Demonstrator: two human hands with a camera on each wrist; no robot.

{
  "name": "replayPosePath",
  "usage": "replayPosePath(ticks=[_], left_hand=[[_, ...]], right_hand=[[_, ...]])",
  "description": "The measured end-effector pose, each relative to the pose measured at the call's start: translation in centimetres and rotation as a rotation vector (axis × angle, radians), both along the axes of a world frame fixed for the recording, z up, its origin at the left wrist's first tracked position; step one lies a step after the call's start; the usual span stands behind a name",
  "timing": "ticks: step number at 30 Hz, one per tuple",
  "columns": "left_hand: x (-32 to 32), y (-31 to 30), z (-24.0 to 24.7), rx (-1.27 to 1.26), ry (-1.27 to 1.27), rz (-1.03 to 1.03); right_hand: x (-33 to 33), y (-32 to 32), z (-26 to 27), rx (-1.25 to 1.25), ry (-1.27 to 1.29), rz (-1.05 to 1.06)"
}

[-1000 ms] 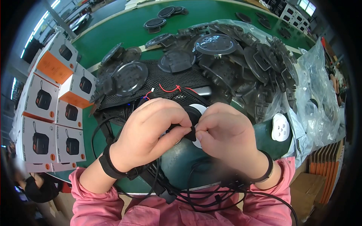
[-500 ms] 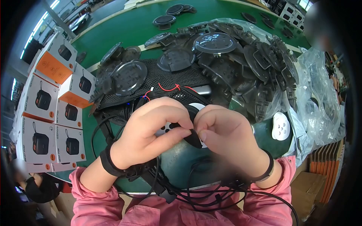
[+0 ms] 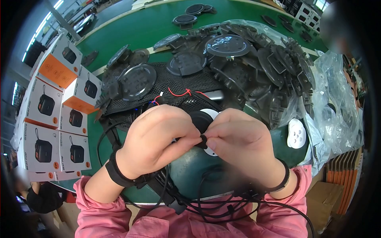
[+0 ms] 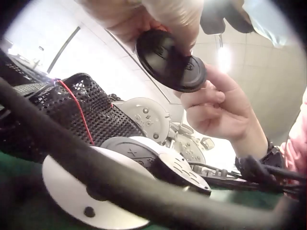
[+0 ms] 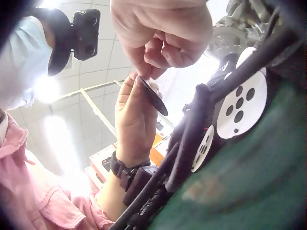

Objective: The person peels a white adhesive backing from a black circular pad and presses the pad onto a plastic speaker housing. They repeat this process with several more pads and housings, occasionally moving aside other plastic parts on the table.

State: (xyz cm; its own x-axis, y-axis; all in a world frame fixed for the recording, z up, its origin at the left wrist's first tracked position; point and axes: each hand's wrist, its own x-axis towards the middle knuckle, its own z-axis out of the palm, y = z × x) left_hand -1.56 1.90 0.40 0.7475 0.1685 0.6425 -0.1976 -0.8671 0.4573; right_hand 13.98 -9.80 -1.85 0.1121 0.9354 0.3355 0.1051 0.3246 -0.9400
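Observation:
A thin black oval rubber-like pad with raised marks on its face is held up between the two hands. My left hand pinches it between thumb and forefinger. From the other side, my right hand pinches at its edge, thumb against forefinger. In the right wrist view the pad appears nearly edge-on. Below the hands lie white oval pieces with dark round spots and another black oval pad. The head view has these mostly hidden behind the fingers.
Dark plastic discs and brackets are heaped behind the hands on black mesh with red wires. Boxes stack at left. Clear plastic bags and white pieces lie right. Black cables cross the front edge.
The pad has turned: half a second ago more of its dark face showed below the fingers, and now only a small part does. Both hands stay pinching near the same spot.

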Motion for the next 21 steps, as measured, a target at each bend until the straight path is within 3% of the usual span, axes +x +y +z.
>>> replayPosePath(ticks=[9, 12, 14, 16, 18, 20, 21], left_hand=[[0.0, -0.1, -0.2, -0.100, 0.029, -0.057], [0.4, 0.3, -0.1, -0.097, -0.040, -0.013], [0.7, 0.3, 0.0, -0.033, -0.100, 0.037], [0.7, -0.1, 0.3, 0.039, -0.152, 0.292], [0.1, -0.6, 0.3, 0.007, -0.087, 0.299], [-0.1, -1.0, 0.1, -0.356, 0.161, 0.118], [0.0, -0.9, 0.0, -0.354, 0.152, 0.096]], right_hand=[[-0.3, 0.0, -0.2, -0.065, 0.093, 0.055], [-0.2, 0.1, -0.1, -0.144, 0.270, 0.096], [0.0, 0.2, 0.0, 0.030, -0.046, -0.033], [-0.2, 0.3, 0.1, 0.068, -0.074, -0.080], [-0.3, 0.2, 0.2, 0.106, -0.102, -0.129], [-0.2, 0.1, 0.2, 0.148, -0.255, -0.204], [-0.2, 0.1, 0.3, 0.148, -0.256, -0.204]])
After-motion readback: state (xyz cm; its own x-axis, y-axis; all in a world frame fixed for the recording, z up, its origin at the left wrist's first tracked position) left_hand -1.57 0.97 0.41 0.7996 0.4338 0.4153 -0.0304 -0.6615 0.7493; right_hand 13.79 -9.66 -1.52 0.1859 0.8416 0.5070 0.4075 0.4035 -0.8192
